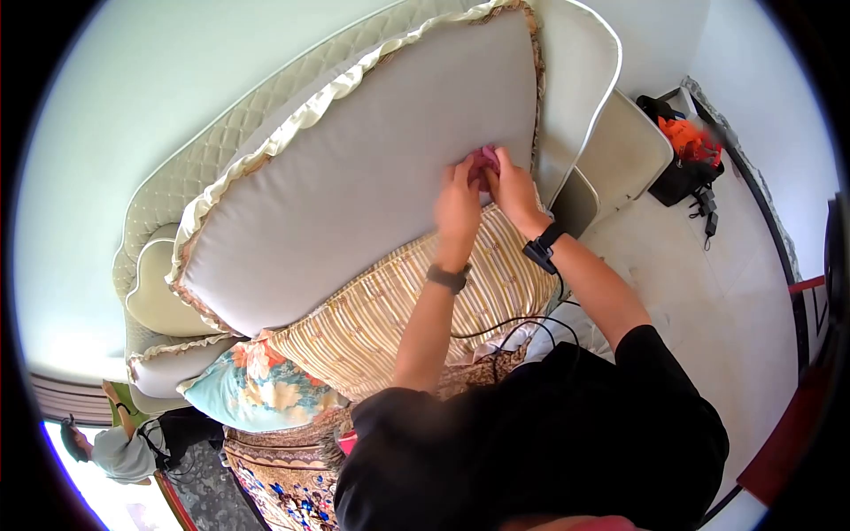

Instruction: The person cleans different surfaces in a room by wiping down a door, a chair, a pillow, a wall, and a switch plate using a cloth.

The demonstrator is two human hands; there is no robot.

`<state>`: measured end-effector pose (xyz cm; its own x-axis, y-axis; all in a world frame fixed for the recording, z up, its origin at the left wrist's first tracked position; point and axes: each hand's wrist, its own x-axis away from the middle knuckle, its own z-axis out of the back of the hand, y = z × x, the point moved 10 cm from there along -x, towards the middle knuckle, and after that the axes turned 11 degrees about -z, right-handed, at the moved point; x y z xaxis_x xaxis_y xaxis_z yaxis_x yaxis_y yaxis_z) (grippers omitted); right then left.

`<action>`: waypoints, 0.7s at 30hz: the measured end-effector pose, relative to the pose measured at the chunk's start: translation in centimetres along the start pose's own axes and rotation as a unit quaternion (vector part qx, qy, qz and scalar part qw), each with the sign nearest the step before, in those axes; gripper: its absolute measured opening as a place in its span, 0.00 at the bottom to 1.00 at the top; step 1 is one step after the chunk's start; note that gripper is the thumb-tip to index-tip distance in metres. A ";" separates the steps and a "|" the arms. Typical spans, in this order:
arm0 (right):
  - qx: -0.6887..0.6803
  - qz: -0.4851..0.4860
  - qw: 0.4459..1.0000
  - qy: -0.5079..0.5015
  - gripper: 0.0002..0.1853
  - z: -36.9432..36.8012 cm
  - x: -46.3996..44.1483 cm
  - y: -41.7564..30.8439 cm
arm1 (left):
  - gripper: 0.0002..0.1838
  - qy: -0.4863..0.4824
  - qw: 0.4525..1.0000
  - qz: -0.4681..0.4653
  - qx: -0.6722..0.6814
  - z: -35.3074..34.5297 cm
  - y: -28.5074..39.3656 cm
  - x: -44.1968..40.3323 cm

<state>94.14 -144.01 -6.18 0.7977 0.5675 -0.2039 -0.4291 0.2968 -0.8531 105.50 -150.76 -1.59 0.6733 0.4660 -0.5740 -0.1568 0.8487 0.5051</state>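
Both of my hands are together over the right part of a large grey cushion with a ruffled cream edge (372, 168). My left hand (459, 203) and my right hand (513, 190) have their fingers closed on a small crumpled pink cloth (484, 161) between them. The cloth is against the cushion's grey face. A striped gold cushion (363, 327) lies just below my wrists. Dark bands are on both wrists, and a black cable hangs from the right one.
A floral blue pillow (266, 385) and a patterned cover (292, 478) are at lower left. Another person (119, 453) is at the far left. Black and orange items (686, 146) lie on the floor at upper right. The padded sofa back (212, 133) runs along the wall.
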 end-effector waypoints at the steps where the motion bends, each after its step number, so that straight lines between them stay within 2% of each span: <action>1: -0.030 0.011 0.999 0.001 0.10 -0.8 0.4 -0.4 | 0.21 0.005 1.000 -0.005 -0.019 1.1 -0.1 0.2; 3: -0.079 0.016 0.997 -0.015 0.11 -2.0 0.6 -1.5 | 0.22 0.014 0.998 -0.014 -0.054 3.1 0.3 0.2; 6: -0.144 0.033 0.987 -0.056 0.14 0.0 0.9 -6.1 | 0.22 0.044 0.998 -0.007 -0.036 5.9 1.6 -0.6; 9: -0.192 0.094 0.977 0.006 0.15 3.3 0.0 -9.4 | 0.22 0.115 0.990 -0.068 -0.041 8.3 4.8 -2.6; 12: -0.155 0.083 0.983 0.044 0.14 5.2 -2.0 -9.2 | 0.21 0.145 0.984 -0.107 -0.014 7.7 6.0 -4.9; 15: -0.100 -0.009 0.995 0.023 0.15 5.8 -2.5 -6.4 | 0.19 0.106 0.982 -0.157 -0.011 3.9 4.7 -5.4; 16: -0.073 0.032 0.994 0.077 0.15 6.4 -2.2 -6.0 | 0.19 0.061 0.993 -0.096 0.026 3.0 4.7 -5.2; 19: -0.095 -0.045 0.994 0.012 0.14 5.0 -1.3 -3.8 | 0.25 0.022 0.998 -0.045 0.045 1.2 2.5 -3.4; 20: -0.104 -0.042 0.994 0.002 0.14 4.4 -1.2 -3.9 | 0.26 0.037 0.997 -0.049 0.046 1.6 2.4 -2.8; 21: -0.092 0.007 0.995 0.028 0.14 4.0 -1.0 -4.8 | 0.25 0.050 0.993 -0.046 0.096 1.7 1.1 -2.3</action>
<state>93.74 -142.91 0.02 0.8165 0.5258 -0.2384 -0.3601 0.1411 -0.9222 105.01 -151.29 1.37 0.6018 0.4193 -0.6797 0.0485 0.8303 0.5552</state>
